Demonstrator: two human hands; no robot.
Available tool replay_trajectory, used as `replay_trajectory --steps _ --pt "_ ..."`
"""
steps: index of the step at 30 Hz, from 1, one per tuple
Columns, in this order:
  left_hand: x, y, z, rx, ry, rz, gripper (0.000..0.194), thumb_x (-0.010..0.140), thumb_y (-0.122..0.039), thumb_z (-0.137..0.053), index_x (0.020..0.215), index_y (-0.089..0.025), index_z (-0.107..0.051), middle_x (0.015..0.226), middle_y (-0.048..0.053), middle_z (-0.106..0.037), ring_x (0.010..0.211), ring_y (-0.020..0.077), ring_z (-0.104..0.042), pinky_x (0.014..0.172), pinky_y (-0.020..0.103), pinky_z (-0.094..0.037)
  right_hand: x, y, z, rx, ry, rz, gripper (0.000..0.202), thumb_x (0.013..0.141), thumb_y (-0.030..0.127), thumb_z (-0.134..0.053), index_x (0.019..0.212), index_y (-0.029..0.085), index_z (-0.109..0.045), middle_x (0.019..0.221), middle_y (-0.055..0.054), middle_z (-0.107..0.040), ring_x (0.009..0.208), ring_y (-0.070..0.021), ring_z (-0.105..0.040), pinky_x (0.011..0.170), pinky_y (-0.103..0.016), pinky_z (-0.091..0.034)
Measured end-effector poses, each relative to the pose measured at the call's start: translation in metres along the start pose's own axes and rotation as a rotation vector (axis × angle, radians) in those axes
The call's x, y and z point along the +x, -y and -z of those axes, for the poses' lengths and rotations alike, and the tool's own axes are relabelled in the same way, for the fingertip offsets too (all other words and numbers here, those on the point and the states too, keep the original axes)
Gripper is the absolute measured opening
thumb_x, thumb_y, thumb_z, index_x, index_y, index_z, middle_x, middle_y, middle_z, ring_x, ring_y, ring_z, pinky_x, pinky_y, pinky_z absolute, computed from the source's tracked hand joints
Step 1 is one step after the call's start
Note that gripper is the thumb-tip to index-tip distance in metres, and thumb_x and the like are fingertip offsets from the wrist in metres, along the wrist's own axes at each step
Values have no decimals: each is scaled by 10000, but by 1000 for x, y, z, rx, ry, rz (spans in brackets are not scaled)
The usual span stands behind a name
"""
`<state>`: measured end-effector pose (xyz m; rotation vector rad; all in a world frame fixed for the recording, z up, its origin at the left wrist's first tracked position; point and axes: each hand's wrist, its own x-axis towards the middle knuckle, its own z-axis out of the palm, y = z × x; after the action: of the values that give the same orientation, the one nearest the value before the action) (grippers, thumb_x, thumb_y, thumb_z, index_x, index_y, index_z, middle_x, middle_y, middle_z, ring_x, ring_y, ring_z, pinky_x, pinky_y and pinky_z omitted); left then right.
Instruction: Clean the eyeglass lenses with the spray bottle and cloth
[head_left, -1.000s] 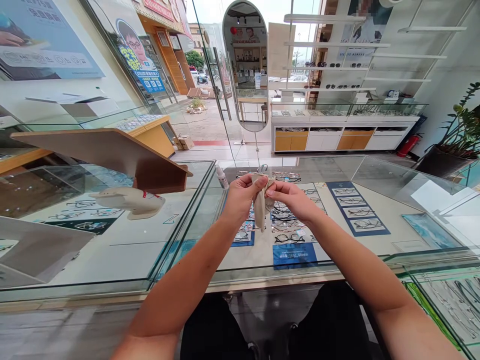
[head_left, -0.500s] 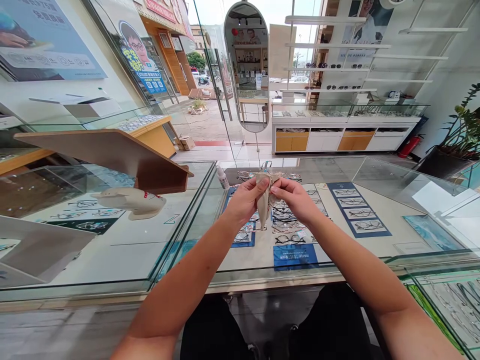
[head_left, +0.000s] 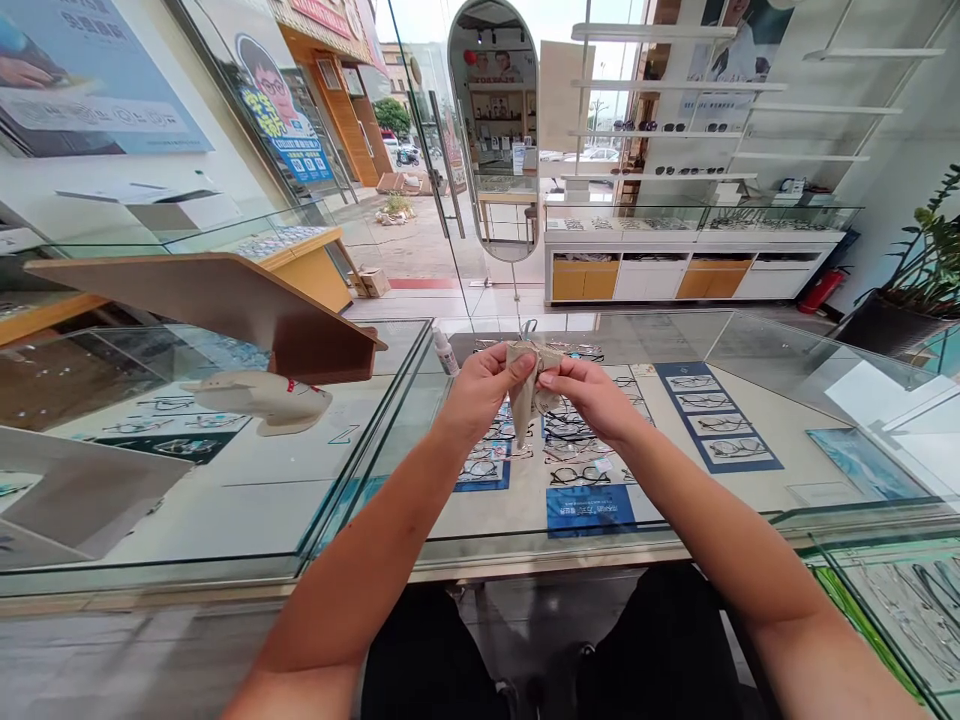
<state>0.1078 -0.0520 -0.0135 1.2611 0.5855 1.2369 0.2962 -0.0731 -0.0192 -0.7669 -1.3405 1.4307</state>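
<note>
A beige cloth (head_left: pixel 523 408) hangs in folds between my two hands, above the glass counter. My left hand (head_left: pixel 487 388) pinches it from the left, thumb on top. From the right, my right hand (head_left: pixel 587 392) grips the cloth's other side with thumb and fingers together. A thin curved piece, perhaps part of a pair of glasses (head_left: pixel 529 327), sticks up just beyond the cloth; the rest of it is hidden. Under the glass, below my hands, lie several rows of eyeglasses (head_left: pixel 580 476).
A small white bottle (head_left: pixel 445 353) stands on the counter left of my hands. Further left are a brown angled stand (head_left: pixel 322 345) and a beige object (head_left: pixel 262 400). An oval mirror (head_left: pixel 495 130) stands beyond the counter, with display cabinets (head_left: pixel 649 278) behind.
Both hands stay nearly in place. The cloth's hanging end is slightly higher and its folds have shifted a little; my left hand has tilted slightly.
</note>
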Motion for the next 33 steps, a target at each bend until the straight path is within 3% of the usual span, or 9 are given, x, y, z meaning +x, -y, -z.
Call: replay_trajectory --steps 5,13,22,27,33 --pt "2 3 1 -89 -11 37 522 746 -582 -1062 959 -151 -859 805 55 -799 700 162 -714 661 267 -591 -1 6 0 -16 30 -20 468 705 610 -1001 749 238 -721 821 1 -660 815 -186 -516 832 -364 -394" --pt "2 4 -2 -211 -91 50 556 617 -388 -1151 994 -173 -803 876 24 -827 726 149 -740 709 262 -630 -3 6 -3 -27 46 -39 494 727 632 -972 783 231 -689 754 26 -612 708 -149 -452 709 -333 -345" --pt "0 6 -3 -133 6 118 510 662 -429 -1123 1000 -173 -839 908 55 -832 790 186 -752 737 285 -614 -4 4 -2 66 28 -50 561 681 674 -1026 761 240 -679 754 8 -640 697 -153 -504 667 -322 -384" --pt "0 7 -3 -112 -37 86 498 621 -445 -1138 926 -166 -860 849 56 -828 754 178 -741 727 282 -609 -2 5 -2 135 42 -95 515 648 608 -1065 808 230 -753 777 -4 -688 703 -154 -547 687 -327 -448" --pt "-3 4 -8 -83 -105 19 517 563 -443 -1154 869 -172 -837 837 48 -827 687 160 -720 680 283 -612 -3 4 1 143 96 -114 462 699 573 -1036 799 226 -748 799 -15 -704 714 -159 -565 713 -341 -479"
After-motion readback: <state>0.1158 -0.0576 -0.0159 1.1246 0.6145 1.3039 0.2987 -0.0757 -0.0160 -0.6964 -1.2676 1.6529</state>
